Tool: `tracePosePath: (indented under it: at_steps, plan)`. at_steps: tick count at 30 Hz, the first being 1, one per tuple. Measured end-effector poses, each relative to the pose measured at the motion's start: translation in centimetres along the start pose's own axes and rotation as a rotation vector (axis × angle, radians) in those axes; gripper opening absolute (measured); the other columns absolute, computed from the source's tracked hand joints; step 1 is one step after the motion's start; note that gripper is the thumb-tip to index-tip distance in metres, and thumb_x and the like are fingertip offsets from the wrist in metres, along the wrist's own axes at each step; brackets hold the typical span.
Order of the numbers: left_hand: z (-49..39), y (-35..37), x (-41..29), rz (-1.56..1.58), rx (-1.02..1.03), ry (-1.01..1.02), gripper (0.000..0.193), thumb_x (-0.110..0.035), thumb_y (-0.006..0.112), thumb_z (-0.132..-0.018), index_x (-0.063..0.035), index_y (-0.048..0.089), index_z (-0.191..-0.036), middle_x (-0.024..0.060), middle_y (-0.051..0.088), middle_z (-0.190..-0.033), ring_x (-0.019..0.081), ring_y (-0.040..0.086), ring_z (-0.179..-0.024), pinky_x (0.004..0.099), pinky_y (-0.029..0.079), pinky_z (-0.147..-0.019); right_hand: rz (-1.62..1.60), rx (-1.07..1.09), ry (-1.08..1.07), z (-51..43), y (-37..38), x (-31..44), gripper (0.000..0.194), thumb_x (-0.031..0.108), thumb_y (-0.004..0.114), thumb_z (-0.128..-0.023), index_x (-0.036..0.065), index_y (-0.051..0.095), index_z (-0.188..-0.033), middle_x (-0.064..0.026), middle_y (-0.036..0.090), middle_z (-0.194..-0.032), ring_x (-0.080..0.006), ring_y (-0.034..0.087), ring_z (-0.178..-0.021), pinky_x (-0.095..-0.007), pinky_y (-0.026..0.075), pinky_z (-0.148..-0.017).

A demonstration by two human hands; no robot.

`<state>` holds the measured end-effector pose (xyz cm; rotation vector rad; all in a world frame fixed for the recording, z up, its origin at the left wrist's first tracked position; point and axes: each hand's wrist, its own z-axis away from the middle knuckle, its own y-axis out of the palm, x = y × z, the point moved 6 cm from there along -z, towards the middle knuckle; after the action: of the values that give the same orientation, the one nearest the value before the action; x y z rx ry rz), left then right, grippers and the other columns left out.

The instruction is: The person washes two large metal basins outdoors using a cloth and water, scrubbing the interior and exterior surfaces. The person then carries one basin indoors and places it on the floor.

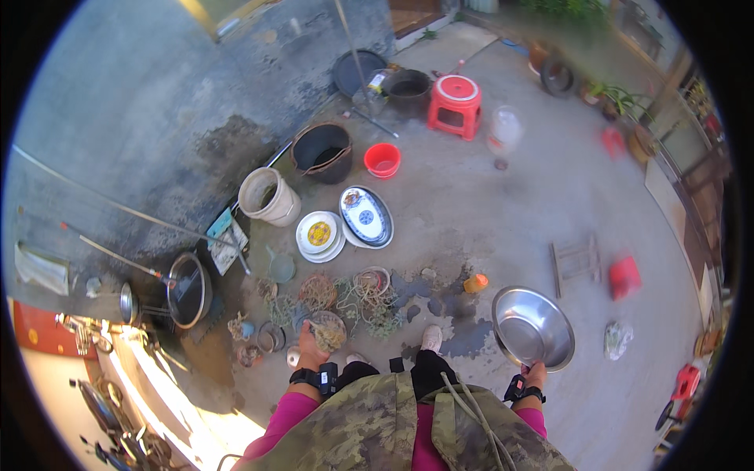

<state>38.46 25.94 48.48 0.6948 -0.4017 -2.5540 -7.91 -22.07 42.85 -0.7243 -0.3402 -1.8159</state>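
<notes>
My right hand (535, 372) grips the near rim of a stainless steel basin (523, 329), which is tilted so its bare inside faces up toward me. On the other side, my left hand (312, 343) holds a tan, crumpled fibrous clump (327, 335); whether it is a loofah or a rag I cannot tell. Behind that hand stand potted plants with dry stems (317, 292). Farther ahead on the concrete, a stack of white plates (319, 232) sits beside oval blue-and-white platters (366, 216).
Along the wall are a white bucket (285, 203), a black tub (330, 168) and a red bucket (383, 160). A red plastic stool (456, 103) stands beyond. An orange-yellow container (476, 283), a wooden stool (574, 262) and a plastic bag (617, 340) are around the basin.
</notes>
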Motion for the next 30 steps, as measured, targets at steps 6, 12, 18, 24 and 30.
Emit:
tracePosePath:
  at_steps: [6, 12, 18, 24, 30]
  plan:
    - [3.2, -1.3, 4.1, 0.108, -0.099, -0.036, 0.052, -0.051, 0.052, -0.085, -0.0044, 0.056, -0.108, 0.0136, 0.062, -0.099, 0.0332, 0.058, -0.09, 0.0459, 0.046, -0.084, 0.305, 0.102, -0.066, 3.7, 11.3, 4.6, 0.019, 0.01, 0.056, -0.073, 0.004, 0.053, -0.091, -0.0062, 0.054, -0.08, -0.0191, 0.056, -0.063, -0.0299, 0.05, -0.051]
    - [7.8, -4.1, 3.2, 0.362, -0.069, -0.007, 0.045, -0.05, 0.056, -0.084, -0.0069, 0.06, -0.098, 0.0084, 0.064, -0.083, 0.0275, 0.062, -0.076, 0.0426, 0.05, -0.076, 0.597, 0.367, -0.194, 12.1, 21.9, 1.5, 0.013, 0.011, 0.054, -0.067, 0.009, 0.049, -0.078, -0.0039, 0.049, -0.071, -0.0177, 0.05, -0.059, -0.0301, 0.046, -0.048]
    - [9.4, -12.8, 4.1, 0.362, -0.175, -0.006, 0.054, -0.049, 0.062, -0.082, -0.0019, 0.058, -0.109, 0.0084, 0.067, -0.089, 0.022, 0.065, -0.078, 0.036, 0.053, -0.073, 0.984, 0.803, -0.237, 23.0, 32.4, -8.7, 0.021, 0.007, 0.055, -0.067, 0.004, 0.052, -0.088, -0.0063, 0.054, -0.078, -0.0199, 0.053, -0.063, -0.0311, 0.041, -0.046]
    - [10.5, -14.8, 4.9, 0.489, -0.13, 0.134, 0.056, -0.047, 0.064, -0.082, -0.0001, 0.055, -0.112, 0.0109, 0.064, -0.099, 0.0219, 0.063, -0.085, 0.0365, 0.052, -0.076, 1.229, 1.273, -0.256, 37.9, 36.4, -22.1, 0.017, 0.002, 0.056, -0.068, 0.008, 0.051, -0.083, -0.0002, 0.046, -0.069, -0.0133, 0.046, -0.06, -0.0293, 0.037, -0.047]
    - [15.0, -9.6, 4.3, 0.651, -0.094, 0.269, 0.062, -0.048, 0.06, -0.085, -0.0003, 0.048, -0.124, 0.013, 0.06, -0.112, 0.0234, 0.061, -0.097, 0.0377, 0.049, -0.086, 1.344, 1.704, -0.055, 49.6, 35.0, -31.5, 0.04, 0.0, 0.057, -0.068, -0.006, 0.054, -0.107, -0.0119, 0.06, -0.095, -0.0254, 0.06, -0.081, -0.0374, 0.048, -0.068]
